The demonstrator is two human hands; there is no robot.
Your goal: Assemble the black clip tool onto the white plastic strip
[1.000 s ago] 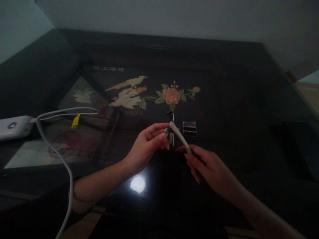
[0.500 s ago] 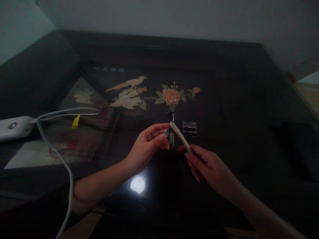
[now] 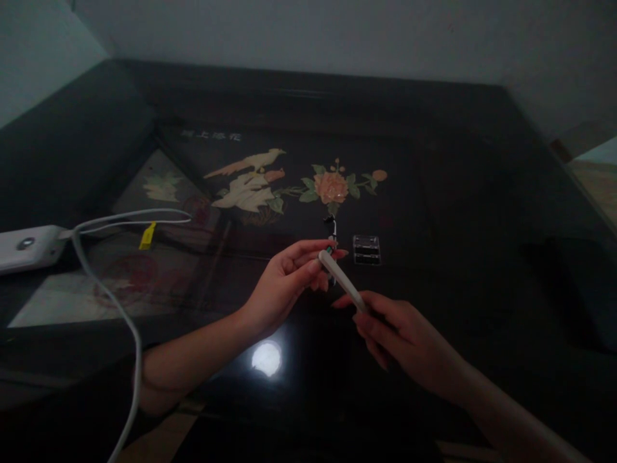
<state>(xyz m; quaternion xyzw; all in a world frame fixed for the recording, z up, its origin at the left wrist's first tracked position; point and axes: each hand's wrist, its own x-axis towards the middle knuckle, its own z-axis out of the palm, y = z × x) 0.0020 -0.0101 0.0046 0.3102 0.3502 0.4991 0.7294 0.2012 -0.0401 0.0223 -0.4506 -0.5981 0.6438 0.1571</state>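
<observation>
My left hand is closed, its thumb and fingers pinching a small item with a green part, too dark and too covered to name. In my right hand is a slim, slightly curved white stick, gripped at its near end. The rounded far end of the stick meets the left fingertips, over the small item. Just beyond the left fingers lies a small black piece with a white strand. To the right of them, a little clear case with black contents lies on the dark glossy tabletop.
A white device with a round button lies at the left, joined to a white cable that loops toward me. Near it is a yellow tag. A dark flat object sits at the right.
The white stick's far end has moved toward me and slightly left, down along the small item. My right hand has shifted a little the same way; my left hand stays nearly still.
</observation>
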